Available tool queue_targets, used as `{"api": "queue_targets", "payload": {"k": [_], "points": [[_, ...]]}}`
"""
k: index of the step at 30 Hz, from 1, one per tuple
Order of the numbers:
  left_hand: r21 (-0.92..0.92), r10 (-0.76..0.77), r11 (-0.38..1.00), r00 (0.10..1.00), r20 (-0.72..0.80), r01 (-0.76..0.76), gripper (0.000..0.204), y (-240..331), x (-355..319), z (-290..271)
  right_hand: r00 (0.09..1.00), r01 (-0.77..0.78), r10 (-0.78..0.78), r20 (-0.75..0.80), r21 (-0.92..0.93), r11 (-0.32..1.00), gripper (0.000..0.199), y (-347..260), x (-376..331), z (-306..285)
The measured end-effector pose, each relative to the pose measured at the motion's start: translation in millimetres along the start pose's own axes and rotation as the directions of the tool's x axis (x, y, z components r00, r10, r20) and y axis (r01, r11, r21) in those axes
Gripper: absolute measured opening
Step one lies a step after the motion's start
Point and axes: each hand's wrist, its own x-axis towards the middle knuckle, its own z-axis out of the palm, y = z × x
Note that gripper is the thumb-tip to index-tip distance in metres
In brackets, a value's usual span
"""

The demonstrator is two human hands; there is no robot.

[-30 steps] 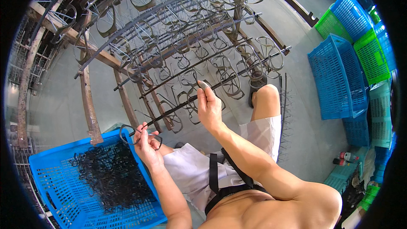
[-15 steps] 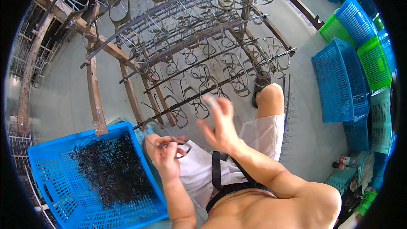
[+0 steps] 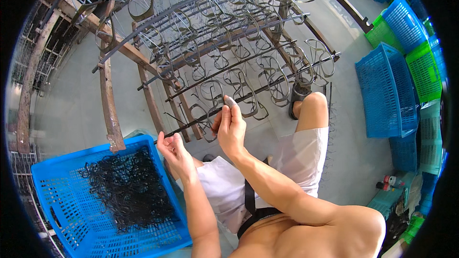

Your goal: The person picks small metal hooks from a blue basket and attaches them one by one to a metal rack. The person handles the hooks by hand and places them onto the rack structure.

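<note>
At a low black rod [image 3: 258, 90] of a rack, my right hand [image 3: 232, 131] is closed with its fingertips against a curved grey loop-shaped part [image 3: 210, 86]. The fingers partly cover where it meets the rod. My left hand [image 3: 179, 157] is open with nothing in it, palm up, close to the rod's left end. Several similar looped parts [image 3: 277, 79] hang from thin hooks along this rod and the bars above. Left of my left hand, a blue plastic basket [image 3: 57, 200] holds a tangled heap of black looped parts [image 3: 129, 186].
Rusty brown uprights [image 3: 111, 119] carry the rack, and its bar ends stick out toward me. Blue crates [image 3: 382, 93] and green crates [image 3: 425, 69] are stacked at the right. Small bottles [image 3: 391, 181] stand below them. My knee [image 3: 313, 105] is beside the rack.
The grey loop-shaped part has left my left hand and is now at my right fingertips by the rod. My right hand has closed; my left has opened and drawn slightly left.
</note>
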Motion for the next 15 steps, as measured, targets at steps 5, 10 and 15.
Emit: {"api": "queue_targets", "payload": {"k": [5, 10, 15], "points": [[-0.108, -0.172, 0.977, 0.978, 0.118, 0.185, 0.027, -4.9, 13.2, -2.6, 0.993, -0.119, 0.120, -0.016, 0.037, 0.992, 0.031, 4.6, 2.9, 8.9], [-0.150, -0.153, 0.974, 0.980, 0.129, 0.172, 0.026, -7.7, 12.1, -1.4, 0.998, -0.053, 0.052, 0.035, 0.028, 0.998, 0.033, 4.8, 3.7, 5.9], [-0.152, -0.160, 0.972, 0.979, 0.126, 0.178, 0.028, -11.6, 11.3, -1.9, 0.998, 0.046, -0.042, 0.041, -0.109, 0.993, 0.034, 9.2, -0.9, 11.1]]}}
